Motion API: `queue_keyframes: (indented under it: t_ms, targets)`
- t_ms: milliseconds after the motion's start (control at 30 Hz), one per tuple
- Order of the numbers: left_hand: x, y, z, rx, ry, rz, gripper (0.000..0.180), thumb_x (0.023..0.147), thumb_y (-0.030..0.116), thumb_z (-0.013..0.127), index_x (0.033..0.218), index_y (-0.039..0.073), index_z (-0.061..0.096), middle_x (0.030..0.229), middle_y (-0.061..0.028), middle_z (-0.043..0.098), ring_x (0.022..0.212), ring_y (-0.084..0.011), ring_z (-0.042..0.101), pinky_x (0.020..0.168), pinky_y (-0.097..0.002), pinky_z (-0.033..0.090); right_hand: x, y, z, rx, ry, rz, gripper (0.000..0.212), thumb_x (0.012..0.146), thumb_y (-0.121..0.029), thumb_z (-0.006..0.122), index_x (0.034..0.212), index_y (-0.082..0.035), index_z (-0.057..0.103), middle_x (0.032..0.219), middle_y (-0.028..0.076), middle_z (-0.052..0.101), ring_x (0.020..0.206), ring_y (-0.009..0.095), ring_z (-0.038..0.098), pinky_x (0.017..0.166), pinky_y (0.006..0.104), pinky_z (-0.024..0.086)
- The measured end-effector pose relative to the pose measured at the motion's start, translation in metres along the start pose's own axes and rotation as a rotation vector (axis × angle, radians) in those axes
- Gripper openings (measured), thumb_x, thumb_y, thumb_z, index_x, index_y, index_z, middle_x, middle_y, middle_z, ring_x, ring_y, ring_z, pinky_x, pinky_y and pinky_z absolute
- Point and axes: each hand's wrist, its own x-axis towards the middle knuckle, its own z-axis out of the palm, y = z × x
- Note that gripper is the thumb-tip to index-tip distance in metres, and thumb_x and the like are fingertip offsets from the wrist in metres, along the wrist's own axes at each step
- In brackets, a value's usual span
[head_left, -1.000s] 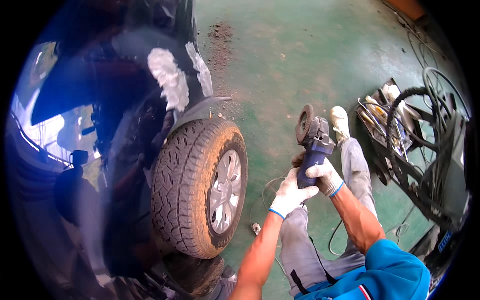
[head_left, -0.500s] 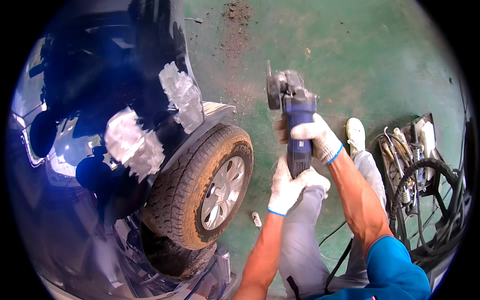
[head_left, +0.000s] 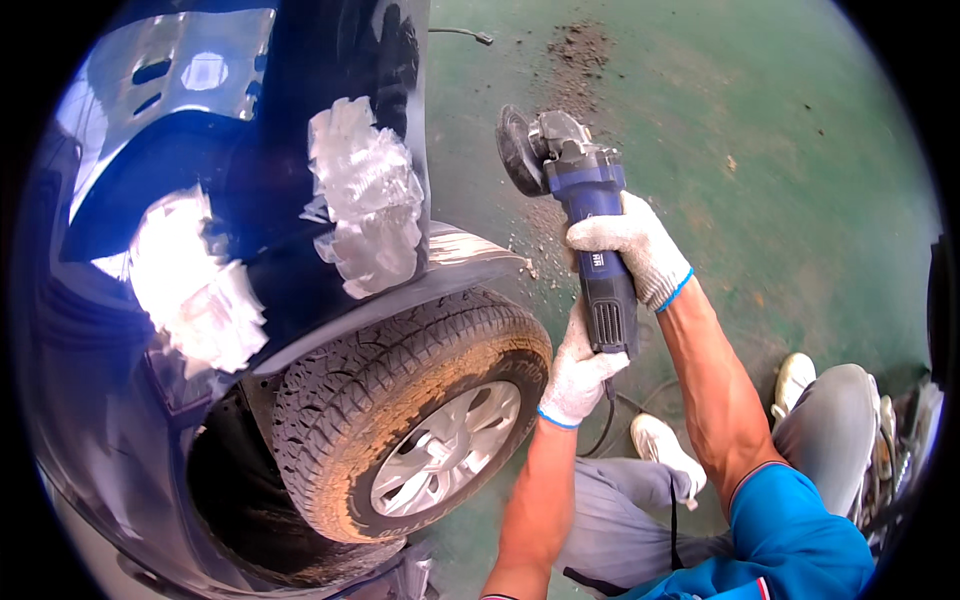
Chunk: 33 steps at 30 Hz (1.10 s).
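Observation:
Both my hands, in white knit gloves with blue cuffs, hold a blue and black angle grinder. My left hand is closed round its rear end, by the cord. My right hand wraps the middle of the body, the thumb across the top. A dark disc at the grinder's head faces left, apart from the car. On the dark blue car body to the left are two patches ground to bare metal: one patch near the panel's edge, the other patch farther left.
A muddy tyre with a silver wheel rim stands below the fender, close to my left forearm. Dirt lies scattered on the green floor. The grinder's cord hangs by my leg. Tools and cables are partly visible at the lower right.
My view has shifted toward the car. My legs have moved apart, with a knee now out to the right. The grinder, still in both hands, has tilted and its disc face shows more.

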Motion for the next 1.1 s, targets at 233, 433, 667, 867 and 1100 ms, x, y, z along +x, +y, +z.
queue_keyframes:
  t_ms: [233, 433, 667, 867, 1100]
  targets:
    - [0.022, -0.005, -0.011, 0.264, 0.09, -0.044, 0.077, 0.074, -0.007, 0.06, 0.146, 0.005, 0.034, 0.13, -0.0059, 0.053, 0.12, -0.0158, 0.054, 0.102, -0.0321, 0.045, 0.03, 0.016, -0.018, -0.139, -0.084, -0.037, 0.036, 0.066, -0.013, 0.079, 0.094, 0.0, 0.061, 0.079, 0.007, 0.063, 0.067, 0.015, 0.063, 0.064, 0.0318, 0.053]
    - [0.019, -0.024, -0.016, 0.395, 0.165, -0.004, 0.077, 0.077, -0.007, 0.062, 0.147, 0.005, 0.033, 0.131, -0.0046, 0.051, 0.123, -0.0171, 0.049, 0.109, -0.033, 0.038, 0.027, 0.023, -0.001, -0.484, -0.112, -0.128, 0.048, 0.06, -0.023, 0.081, 0.1, -0.002, 0.064, 0.083, 0.006, 0.065, 0.073, 0.017, 0.058, 0.072, 0.0322, 0.051]
    - [0.026, 0.023, 0.006, 0.218, 0.102, 0.167, 0.072, 0.08, -0.003, 0.069, 0.144, 0.002, 0.036, 0.131, -0.0069, 0.052, 0.121, -0.0182, 0.051, 0.108, -0.0353, 0.041, 0.035, 0.015, 0.004, -0.62, -0.128, -0.224, 0.053, 0.057, -0.027, 0.079, 0.099, 0.001, 0.064, 0.084, 0.016, 0.067, 0.075, 0.03, 0.061, 0.075, 0.0377, 0.051]
    - [0.028, 0.021, 0.014, 0.368, 0.228, 0.206, 0.059, 0.084, 0.001, 0.073, 0.136, 0.002, 0.043, 0.125, -0.007, 0.056, 0.114, -0.0171, 0.055, 0.101, -0.0339, 0.046, 0.034, 0.004, 0.011, -0.668, -0.182, -0.232, 0.047, 0.056, -0.027, 0.078, 0.093, 0.0, 0.066, 0.081, 0.018, 0.067, 0.073, 0.032, 0.063, 0.075, 0.0371, 0.052]
    - [0.026, 0.021, 0.013, 0.396, 0.261, 0.221, 0.057, 0.084, -0.001, 0.072, 0.134, 0.002, 0.045, 0.123, -0.0068, 0.057, 0.112, -0.0164, 0.056, 0.099, -0.0323, 0.046, 0.034, -0.006, 0.016, -0.756, -0.191, -0.169, 0.057, 0.056, -0.025, 0.082, 0.104, 0.0, 0.065, 0.086, 0.012, 0.067, 0.078, 0.023, 0.061, 0.077, 0.0334, 0.051]
